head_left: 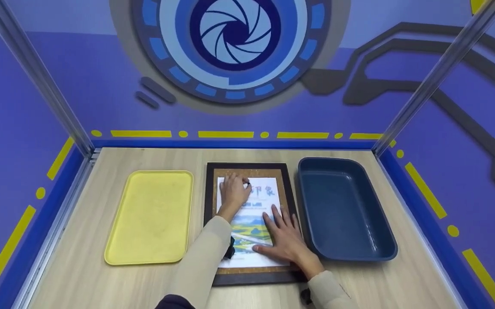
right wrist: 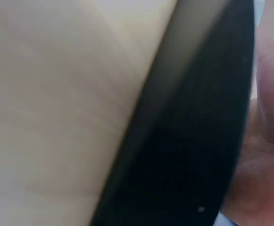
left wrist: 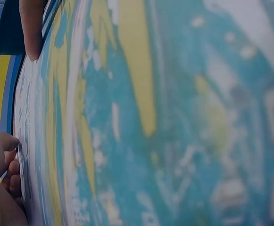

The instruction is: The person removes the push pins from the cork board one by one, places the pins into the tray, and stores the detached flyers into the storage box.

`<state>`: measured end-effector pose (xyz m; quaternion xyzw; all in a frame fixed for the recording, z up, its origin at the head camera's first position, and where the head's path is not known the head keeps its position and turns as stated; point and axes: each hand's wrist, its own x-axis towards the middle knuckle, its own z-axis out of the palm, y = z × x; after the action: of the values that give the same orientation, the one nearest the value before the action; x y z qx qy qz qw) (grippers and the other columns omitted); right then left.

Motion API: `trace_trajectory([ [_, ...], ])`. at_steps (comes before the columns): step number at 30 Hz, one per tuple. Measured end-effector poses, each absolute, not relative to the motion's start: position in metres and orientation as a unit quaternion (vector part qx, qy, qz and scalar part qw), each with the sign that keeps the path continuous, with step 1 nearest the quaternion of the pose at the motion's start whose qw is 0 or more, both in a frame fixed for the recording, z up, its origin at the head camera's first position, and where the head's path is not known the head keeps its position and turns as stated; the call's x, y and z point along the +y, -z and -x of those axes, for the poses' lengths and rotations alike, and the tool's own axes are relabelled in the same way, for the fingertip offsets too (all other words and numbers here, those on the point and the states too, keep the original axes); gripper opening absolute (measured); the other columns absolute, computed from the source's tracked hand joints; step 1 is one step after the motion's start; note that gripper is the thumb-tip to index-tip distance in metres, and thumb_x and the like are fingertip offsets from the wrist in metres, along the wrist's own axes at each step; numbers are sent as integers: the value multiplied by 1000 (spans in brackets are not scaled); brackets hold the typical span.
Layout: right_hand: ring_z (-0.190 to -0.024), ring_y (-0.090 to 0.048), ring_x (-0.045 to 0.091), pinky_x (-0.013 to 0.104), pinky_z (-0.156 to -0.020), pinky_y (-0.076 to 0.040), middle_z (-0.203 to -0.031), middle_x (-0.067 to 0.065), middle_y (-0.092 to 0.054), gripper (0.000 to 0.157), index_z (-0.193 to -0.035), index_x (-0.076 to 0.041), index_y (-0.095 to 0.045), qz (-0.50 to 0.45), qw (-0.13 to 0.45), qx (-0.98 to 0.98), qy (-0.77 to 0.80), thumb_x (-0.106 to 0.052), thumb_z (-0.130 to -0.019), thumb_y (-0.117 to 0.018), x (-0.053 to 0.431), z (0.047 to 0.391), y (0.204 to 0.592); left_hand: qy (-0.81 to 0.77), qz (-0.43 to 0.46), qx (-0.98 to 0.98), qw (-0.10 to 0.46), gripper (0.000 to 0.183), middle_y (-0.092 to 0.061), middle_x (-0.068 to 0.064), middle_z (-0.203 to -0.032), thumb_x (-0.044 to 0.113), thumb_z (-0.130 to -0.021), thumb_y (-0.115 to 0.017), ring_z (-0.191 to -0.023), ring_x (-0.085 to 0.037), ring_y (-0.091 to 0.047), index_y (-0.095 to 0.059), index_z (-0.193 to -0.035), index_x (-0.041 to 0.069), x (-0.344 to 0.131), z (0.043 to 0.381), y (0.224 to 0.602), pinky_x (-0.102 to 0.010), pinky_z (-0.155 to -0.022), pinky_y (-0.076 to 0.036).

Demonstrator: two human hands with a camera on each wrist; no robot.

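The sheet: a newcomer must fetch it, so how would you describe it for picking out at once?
On the pale table, a black-framed board lies between a yellow tray and a dark blue bin. The sheet rests on that board's brown face. White with a colourful landscape print and large characters at its top, it stands apart from the plain tray and bin.

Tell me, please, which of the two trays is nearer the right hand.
The dark blue tray, beside the right hand; the yellow tray lies left of the framed board.
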<state>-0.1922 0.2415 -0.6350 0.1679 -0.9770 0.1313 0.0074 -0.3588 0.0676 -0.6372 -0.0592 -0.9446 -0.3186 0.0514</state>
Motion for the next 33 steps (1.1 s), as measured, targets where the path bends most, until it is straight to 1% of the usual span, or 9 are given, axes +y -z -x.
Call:
trace_trajectory([
  [7, -148, -9, 47, 70, -112, -12, -163, 19, -16, 104, -155, -14, -33, -170, 10, -976, -135, -79, -78, -58, 242, 191, 636, 314, 67, -946, 51, 14, -63, 4, -101, 31, -91, -70, -102, -21, -54, -74, -101, 21, 67, 359, 638, -42, -88, -40],
  [15, -148, -11, 46, 70, -112, -13, -163, 17, -17, 104, -156, -16, -33, -168, 14, -978, -124, -81, -78, -55, 241, 192, 635, 300, 63, -950, 67, 8, -66, 6, -97, 29, -90, -71, -97, -20, -57, -75, -94, 23, 66, 362, 635, -43, -84, -43],
  [20, -149, -8, 45, 69, -112, -10, -164, 17, -14, 104, -156, -17, -32, -158, 0, -979, -127, -82, -78, -55, 243, 190, 633, 286, 76, -953, 65, 10, -66, 5, -101, 30, -93, -69, -100, -21, -58, -76, -95, 23, 70, 362, 633, -43, -84, -44],
  [28, -149, -8, 45, 70, -112, -10, -164, 17, -15, 104, -157, -16, -31, -165, 3, -978, -126, -81, -79, -54, 241, 191, 633, 255, 95, -960, 60, 15, -62, 1, -108, 30, -97, -64, -106, -22, -56, -75, -102, 20, 70, 362, 635, -45, -91, -41],
  [33, -149, -9, 45, 70, -111, -11, -164, 17, -15, 102, -157, -16, -30, -173, 3, -976, -130, -79, -81, -54, 239, 191, 632, 253, 108, -959, 69, 16, -61, -3, -113, 28, -97, -65, -106, -25, -57, -73, -103, 16, 67, 365, 636, -46, -93, -42],
])
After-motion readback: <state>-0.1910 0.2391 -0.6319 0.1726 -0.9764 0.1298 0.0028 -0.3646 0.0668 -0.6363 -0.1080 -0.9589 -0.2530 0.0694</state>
